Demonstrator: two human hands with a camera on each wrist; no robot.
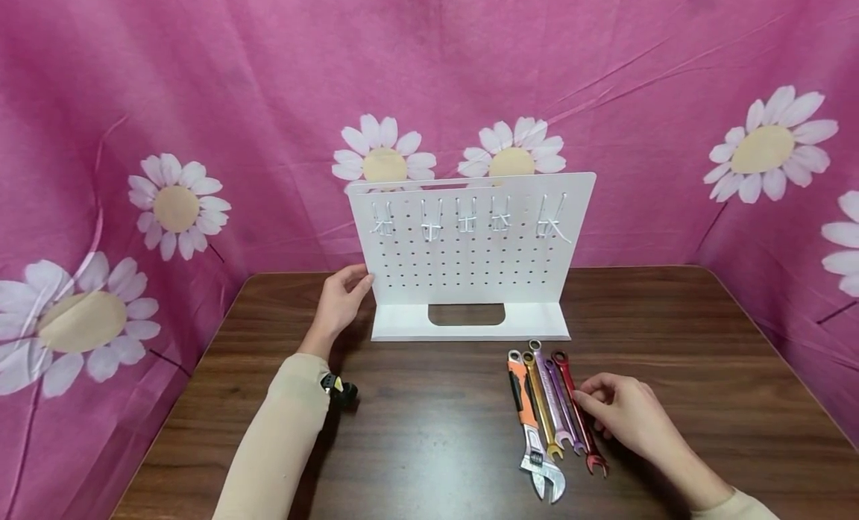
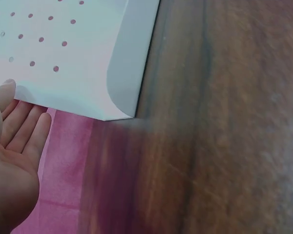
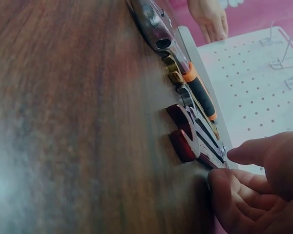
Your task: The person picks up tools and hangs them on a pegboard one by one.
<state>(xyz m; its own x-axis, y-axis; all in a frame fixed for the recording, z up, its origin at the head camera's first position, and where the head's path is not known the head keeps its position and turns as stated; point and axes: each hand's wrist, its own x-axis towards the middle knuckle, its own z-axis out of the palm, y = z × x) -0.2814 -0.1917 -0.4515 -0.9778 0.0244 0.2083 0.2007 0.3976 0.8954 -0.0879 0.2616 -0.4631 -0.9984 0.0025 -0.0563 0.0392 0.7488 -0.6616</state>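
Head view: the red wrench [image 1: 585,428] lies on the table [image 1: 416,415] at five o'clock from the board [image 1: 470,262], ring end toward eleven. At its three o'clock, the right hand [image 1: 627,412] has thumb and forefinger nearly together, in what looks like a pinch on the shaft. Close by at nine o'clock lie the purple wrench [image 1: 566,408], lilac wrench [image 1: 550,389], gold wrench [image 1: 542,408] and adjustable wrench [image 1: 522,397]; packed this tightly, a careless lift could drag a neighbour along, and a fingertip hold might let the shaft swivel. The left hand [image 1: 338,300] pinches the board's edge just below nine o'clock, thumb in front, fingers behind; a push there could slide or tip it. White hooks [image 1: 467,215] toward the board's twelve could snag. Dark, grained wood makes the table, shining toward six; pink cloth [image 1: 268,95] with daisies [image 1: 177,209] hangs from nine through twelve to three
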